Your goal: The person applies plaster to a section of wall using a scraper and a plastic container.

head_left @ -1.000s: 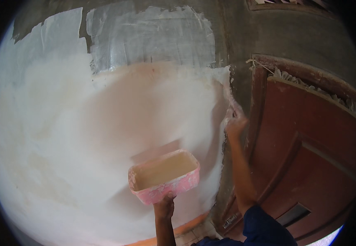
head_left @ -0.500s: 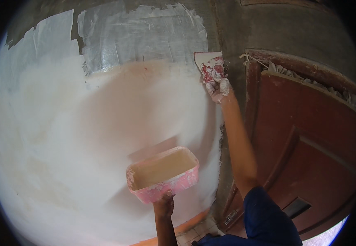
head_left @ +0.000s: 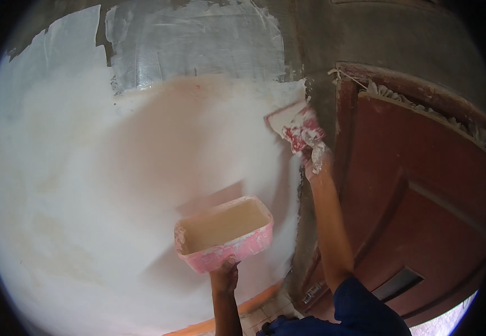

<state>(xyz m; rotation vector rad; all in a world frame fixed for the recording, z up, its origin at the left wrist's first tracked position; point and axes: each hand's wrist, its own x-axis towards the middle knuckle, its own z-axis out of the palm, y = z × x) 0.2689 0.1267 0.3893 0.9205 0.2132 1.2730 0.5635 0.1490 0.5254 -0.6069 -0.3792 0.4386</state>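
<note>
While right hand (head_left: 317,159) grips red-handled flat putty blade (head_left: 290,124), pressed on white plastered wall (head_left: 86,185) beside dark red wooden door frame (head_left: 344,112), I judge spreading stroke underway. Left hand (head_left: 224,275) clasps pink rectangular plastic tub (head_left: 224,232) from below. Next move needs steady blade angle along edge.

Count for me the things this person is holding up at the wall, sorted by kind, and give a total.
Pink rectangular plastic tub smeared with white putty, held up from below by the left hand: 1
Flat red-handled putty blade caked in white, pressed to the wall by the right hand: 1
Total: 2
</note>
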